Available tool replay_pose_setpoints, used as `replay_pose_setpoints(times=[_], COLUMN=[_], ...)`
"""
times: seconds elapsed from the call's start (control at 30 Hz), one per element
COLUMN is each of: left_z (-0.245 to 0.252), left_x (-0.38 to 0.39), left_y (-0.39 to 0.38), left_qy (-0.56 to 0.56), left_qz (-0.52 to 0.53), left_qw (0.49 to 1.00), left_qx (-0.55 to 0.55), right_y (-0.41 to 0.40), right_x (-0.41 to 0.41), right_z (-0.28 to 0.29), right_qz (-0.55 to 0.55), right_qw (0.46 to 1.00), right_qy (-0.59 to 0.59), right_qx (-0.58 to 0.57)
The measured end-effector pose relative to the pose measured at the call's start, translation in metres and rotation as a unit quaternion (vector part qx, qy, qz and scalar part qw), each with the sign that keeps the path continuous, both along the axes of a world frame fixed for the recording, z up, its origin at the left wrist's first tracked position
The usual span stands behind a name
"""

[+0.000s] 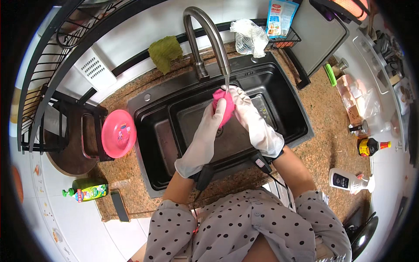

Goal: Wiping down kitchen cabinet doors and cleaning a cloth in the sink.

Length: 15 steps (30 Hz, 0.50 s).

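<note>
My left hand [214, 119], in a white rubber glove, grips a bunched pink cloth [224, 106] from its left side. On the cloth's right side is my right hand [238, 101], gloved the same way, with its fingers curled against the cloth. Both hands are above the black double sink [154, 163], just under the curved metal faucet [209, 19]. A thin stream of water runs from the spout onto the right glove and the cloth's edge. The fingers partly hide the cloth.
Left of the sink, a pink plastic bowl [111, 134] leans on a black rack. A green pump bottle [93, 190] and a phone [119, 205] lie nearby. Behind the sink hangs a green cloth [166, 52]. A white spray bottle [342, 179] and a sauce bottle [369, 147] are at right.
</note>
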State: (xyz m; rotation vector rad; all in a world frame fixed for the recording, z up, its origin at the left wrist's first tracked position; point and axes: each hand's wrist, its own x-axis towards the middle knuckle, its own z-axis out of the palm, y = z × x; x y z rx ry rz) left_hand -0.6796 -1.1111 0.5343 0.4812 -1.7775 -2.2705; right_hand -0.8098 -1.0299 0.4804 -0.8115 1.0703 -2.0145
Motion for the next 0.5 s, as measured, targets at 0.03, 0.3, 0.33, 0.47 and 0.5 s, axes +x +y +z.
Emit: replay_pose_setpoints(times=[0.03, 0.3, 0.33, 0.47, 0.5], left_z=[-0.006, -0.048, -0.046, -0.071, -0.079], left_x=[-0.01, -0.074, -0.077, -0.086, -0.086], left_y=[0.0, 0.008, 0.011, -0.003, -0.005], left_qy=[-0.001, 0.074, 0.093, 0.002, 0.0], left_qz=[-0.001, 0.173, 0.145, 0.21, 0.211], left_qw=[1.0, 0.947, 0.912, 0.871, 0.871], left_qx=[0.0, 0.26, 0.372, 0.445, 0.444], right_y=[0.0, 0.029, 0.032, 0.03, 0.027], right_x=[-0.002, 0.042, 0.045, 0.059, 0.059], right_z=[-0.002, 0.078, 0.074, 0.068, 0.066], right_qz=[-0.001, -0.064, -0.083, -0.142, -0.155], right_qw=[1.0, 0.948, 0.939, 0.914, 0.911], right_qy=[-0.001, 0.221, 0.238, 0.269, 0.267], right_qx=[0.0, 0.221, 0.235, 0.267, 0.275])
